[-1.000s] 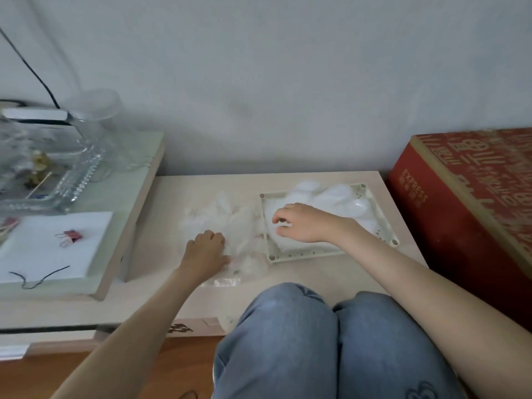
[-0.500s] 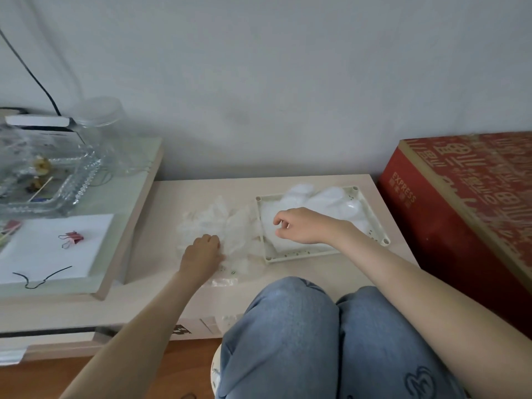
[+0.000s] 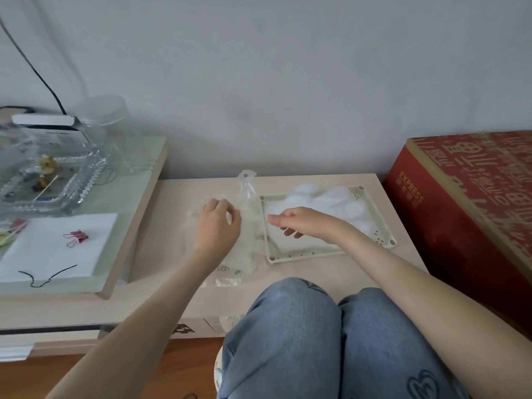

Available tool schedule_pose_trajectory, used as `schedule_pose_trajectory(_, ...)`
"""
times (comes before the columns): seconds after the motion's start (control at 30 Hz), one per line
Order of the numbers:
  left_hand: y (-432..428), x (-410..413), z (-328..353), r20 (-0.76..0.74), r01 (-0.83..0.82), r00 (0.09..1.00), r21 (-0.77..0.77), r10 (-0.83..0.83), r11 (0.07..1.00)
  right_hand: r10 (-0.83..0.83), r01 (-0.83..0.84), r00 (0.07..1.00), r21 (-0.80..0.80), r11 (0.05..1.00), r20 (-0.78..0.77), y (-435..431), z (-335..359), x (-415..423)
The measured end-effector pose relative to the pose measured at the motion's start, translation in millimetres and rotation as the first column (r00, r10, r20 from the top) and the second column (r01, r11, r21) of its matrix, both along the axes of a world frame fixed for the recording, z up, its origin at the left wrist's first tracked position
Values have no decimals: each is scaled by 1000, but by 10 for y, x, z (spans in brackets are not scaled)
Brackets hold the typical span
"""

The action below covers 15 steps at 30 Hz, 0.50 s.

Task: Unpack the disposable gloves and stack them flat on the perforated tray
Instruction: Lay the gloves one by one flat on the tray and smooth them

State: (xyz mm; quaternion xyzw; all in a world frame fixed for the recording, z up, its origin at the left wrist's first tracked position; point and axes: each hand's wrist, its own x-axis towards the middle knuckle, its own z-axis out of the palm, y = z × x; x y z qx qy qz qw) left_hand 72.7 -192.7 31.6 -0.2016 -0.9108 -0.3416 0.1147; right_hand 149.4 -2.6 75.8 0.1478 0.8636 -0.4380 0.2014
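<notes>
A pale perforated tray [image 3: 383,223] lies on the low beige table, with several clear disposable gloves [image 3: 325,197] piled in its far half. Left of it sits the clear plastic packet with loose gloves [image 3: 244,254]. My left hand [image 3: 217,226] pinches one clear glove [image 3: 247,191], whose end sticks up above the pile. My right hand [image 3: 302,226] hovers over the tray's left part, thumb and fingers curled together; whether it holds the thin film I cannot tell.
A red cardboard box [image 3: 472,203] stands right of the table. On the left, a raised glass-topped shelf [image 3: 129,197] carries a glass dish [image 3: 49,180], a clear jar [image 3: 106,122], white paper and a binder clip [image 3: 76,237]. My knees in jeans [image 3: 316,335] are below.
My left hand rose from the pile and moved up and right, lifting a glove. The right hand stayed over the tray's left part.
</notes>
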Motion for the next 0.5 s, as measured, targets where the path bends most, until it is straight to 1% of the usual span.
schedule_pose_trajectory(0.07,135,70,113,3,66,998,72,-67,995,-71,70,997,-169,983,0,10,-18,-21)
schedule_pose_trajectory(0.1,196,103,155,2,110,994,100,-111,989,-117,111,993,-263,958,-4,16,-28,-31)
schedule_pose_trajectory(0.17,306,151,215,-8,207,978,151,-208,967,-239,208,971,-468,859,-6,42,-30,-43)
schedule_pose_trajectory(0.23,404,185,235,-34,304,952,149,-303,941,-313,215,948,-619,756,-53,83,-17,-38)
schedule_pose_trajectory(0.3,484,208,222,-33,388,922,104,-387,916,-348,172,930,-693,700,-120,118,-6,-27)
schedule_pose_trajectory(0.37,540,223,213,-8,460,887,89,-462,883,-391,175,909,-719,672,-144,134,-3,-11)
schedule_pose_trajectory(0.43,570,233,214,27,517,853,87,-521,852,-456,238,882,-726,646,-117,153,-24,-3)
schedule_pose_trajectory(0.5,586,239,223,98,552,821,114,-563,826,-524,309,847,-720,622,-88,186,-44,9)
